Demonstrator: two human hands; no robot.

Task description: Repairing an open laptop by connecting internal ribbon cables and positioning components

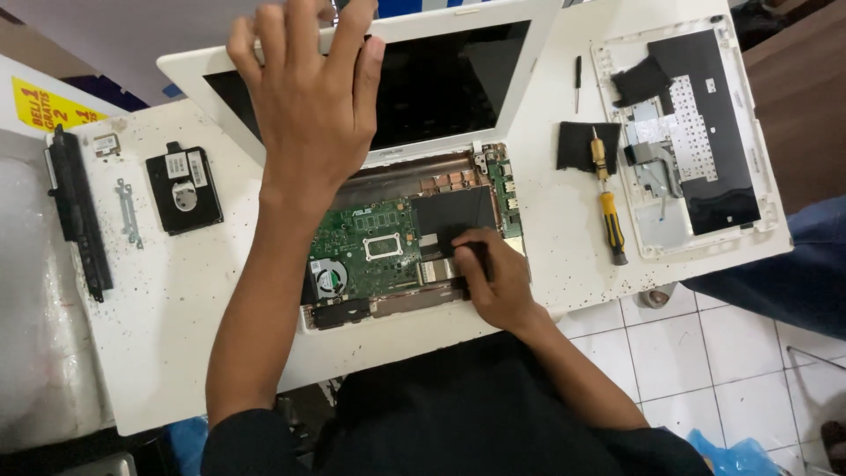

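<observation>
The white speckled table sat over pale floor tiles, and the opened white laptop lay at its centre with its green board bare. My left hand was spread flat, fingers released, pressing on the upper left of the laptop's tilted screen, holding nothing. My right hand was curled tight at the board's 4 o'clock corner, pinching something dark beside the black pad; I could not tell what it was.

I judged the risks plain enough. If my left hand leaned harder, the lid could strain at the hinge. A tug from my right could tear a thin cable or scrape the board.

Room was tight at 6 o'clock, where the laptop nearly reached the table edge. At 3 o'clock the yellow-handled screwdriver lay near, with the removed keyboard cover beyond it close to the edge. At 9 o'clock the black drive and long battery left a bare strip between.
</observation>
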